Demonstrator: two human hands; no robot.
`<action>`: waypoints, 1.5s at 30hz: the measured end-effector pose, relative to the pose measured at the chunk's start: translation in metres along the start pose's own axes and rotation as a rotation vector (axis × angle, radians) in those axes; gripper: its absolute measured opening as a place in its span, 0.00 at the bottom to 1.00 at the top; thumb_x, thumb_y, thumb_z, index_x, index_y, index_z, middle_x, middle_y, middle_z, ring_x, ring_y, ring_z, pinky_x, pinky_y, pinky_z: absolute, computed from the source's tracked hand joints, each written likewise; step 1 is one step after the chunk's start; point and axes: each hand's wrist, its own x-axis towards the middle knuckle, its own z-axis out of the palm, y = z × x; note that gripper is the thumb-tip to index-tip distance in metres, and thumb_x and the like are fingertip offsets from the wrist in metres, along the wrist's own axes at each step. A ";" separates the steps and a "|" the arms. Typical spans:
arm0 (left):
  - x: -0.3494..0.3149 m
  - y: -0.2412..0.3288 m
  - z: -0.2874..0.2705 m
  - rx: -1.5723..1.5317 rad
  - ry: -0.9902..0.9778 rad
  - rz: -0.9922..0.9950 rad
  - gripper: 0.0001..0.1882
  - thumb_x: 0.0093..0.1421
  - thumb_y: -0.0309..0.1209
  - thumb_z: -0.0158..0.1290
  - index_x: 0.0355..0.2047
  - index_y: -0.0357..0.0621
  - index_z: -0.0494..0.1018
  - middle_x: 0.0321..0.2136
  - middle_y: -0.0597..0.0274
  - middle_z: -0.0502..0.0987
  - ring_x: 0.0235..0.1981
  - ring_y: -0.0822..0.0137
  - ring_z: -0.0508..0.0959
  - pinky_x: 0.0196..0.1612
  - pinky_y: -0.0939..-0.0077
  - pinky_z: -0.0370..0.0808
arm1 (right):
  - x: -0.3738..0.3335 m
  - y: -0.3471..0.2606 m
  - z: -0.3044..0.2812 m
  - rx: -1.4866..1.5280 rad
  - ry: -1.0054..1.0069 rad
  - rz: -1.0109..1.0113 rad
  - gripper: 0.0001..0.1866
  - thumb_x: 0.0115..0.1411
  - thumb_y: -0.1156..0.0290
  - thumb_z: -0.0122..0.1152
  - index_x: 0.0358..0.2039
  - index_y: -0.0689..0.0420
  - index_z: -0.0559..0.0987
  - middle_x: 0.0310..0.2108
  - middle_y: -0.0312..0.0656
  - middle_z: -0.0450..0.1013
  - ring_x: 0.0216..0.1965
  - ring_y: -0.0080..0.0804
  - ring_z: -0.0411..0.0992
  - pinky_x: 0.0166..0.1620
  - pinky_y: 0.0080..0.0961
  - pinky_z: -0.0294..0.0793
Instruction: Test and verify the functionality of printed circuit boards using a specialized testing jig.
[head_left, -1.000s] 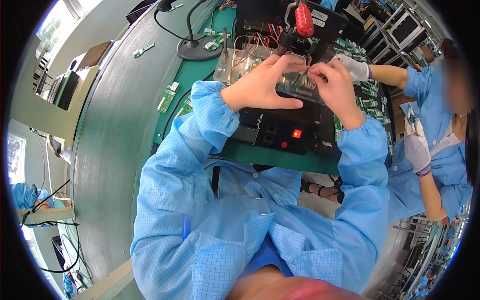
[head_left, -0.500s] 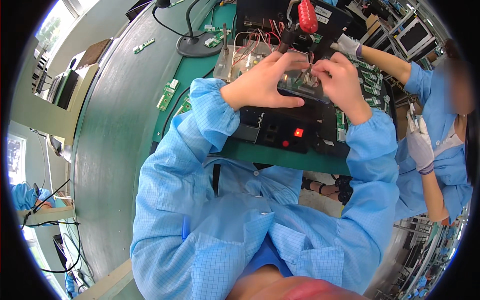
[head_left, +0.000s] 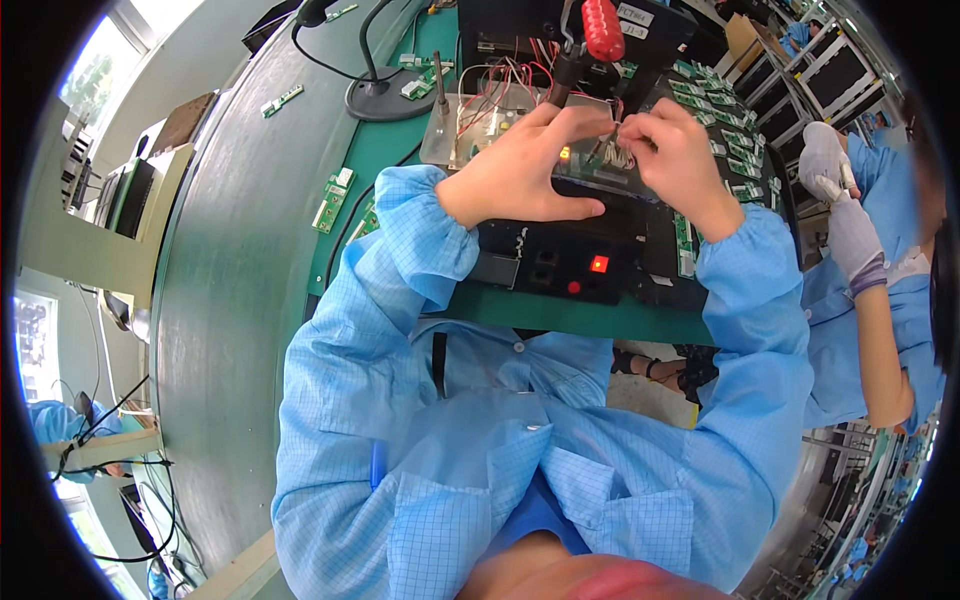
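My left hand (head_left: 530,170) arches over a clear plastic test fixture (head_left: 600,178), its thumb stretched out and well apart from the curled fingers. No object shows in its grasp. Close to those fingertips, my right hand (head_left: 675,155) has thumb and fingers pinched together over the fixture. What it pinches is too small to make out. Pale wires (head_left: 618,155) lie just below the pinch. A toggle clamp with a red handle (head_left: 603,30) rises behind my hands. The fixture sits on a black box (head_left: 550,270) with a lit red switch (head_left: 599,264).
Green circuit boards (head_left: 745,145) cover a black mat at right; another board (head_left: 333,200) lies left. A lamp base (head_left: 388,98) stands back left, beside red and white wires (head_left: 510,80). At right, a co-worker's gloved hands (head_left: 850,225) are close together.
My hands keep nearly the same pose over the fixture. The co-worker's far gloved hand has drawn back from the boards to the other glove. The view has shifted slightly.
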 end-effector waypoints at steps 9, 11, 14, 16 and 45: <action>0.004 -0.005 0.000 -0.089 0.005 -0.012 0.46 0.50 0.35 0.69 0.64 0.41 0.55 0.63 0.57 0.68 0.64 0.54 0.65 0.58 0.62 0.73 | 0.000 -0.012 -0.005 -0.009 0.056 -0.022 0.08 0.54 0.73 0.69 0.35 0.56 0.84 0.25 0.40 0.74 0.27 0.35 0.74 0.30 0.28 0.73; 0.002 -0.006 0.002 -0.048 0.046 0.050 0.44 0.50 0.34 0.69 0.63 0.41 0.57 0.63 0.56 0.67 0.65 0.55 0.64 0.58 0.61 0.72 | 0.005 -0.015 -0.006 0.002 0.048 0.036 0.09 0.55 0.71 0.68 0.37 0.56 0.84 0.25 0.40 0.75 0.25 0.32 0.73 0.28 0.27 0.72; -0.004 0.004 0.005 0.052 0.200 0.153 0.37 0.49 0.31 0.66 0.58 0.41 0.63 0.62 0.52 0.67 0.60 0.53 0.69 0.55 0.59 0.73 | 0.018 -0.018 -0.014 0.093 0.046 0.124 0.10 0.57 0.69 0.67 0.39 0.57 0.84 0.26 0.41 0.78 0.22 0.26 0.72 0.26 0.25 0.71; -0.006 0.025 0.026 0.402 0.108 0.084 0.31 0.48 0.32 0.64 0.53 0.40 0.68 0.61 0.47 0.67 0.52 0.50 0.74 0.51 0.58 0.74 | 0.029 -0.015 -0.019 0.169 0.054 0.153 0.11 0.58 0.68 0.66 0.40 0.57 0.84 0.27 0.42 0.80 0.20 0.23 0.72 0.25 0.24 0.70; 0.010 0.060 0.095 0.595 0.254 -0.168 0.28 0.49 0.31 0.58 0.53 0.42 0.73 0.54 0.32 0.69 0.25 0.61 0.78 0.27 0.71 0.75 | 0.052 -0.026 -0.016 -0.002 -0.502 0.208 0.13 0.52 0.71 0.67 0.37 0.66 0.83 0.31 0.51 0.82 0.34 0.40 0.82 0.40 0.31 0.81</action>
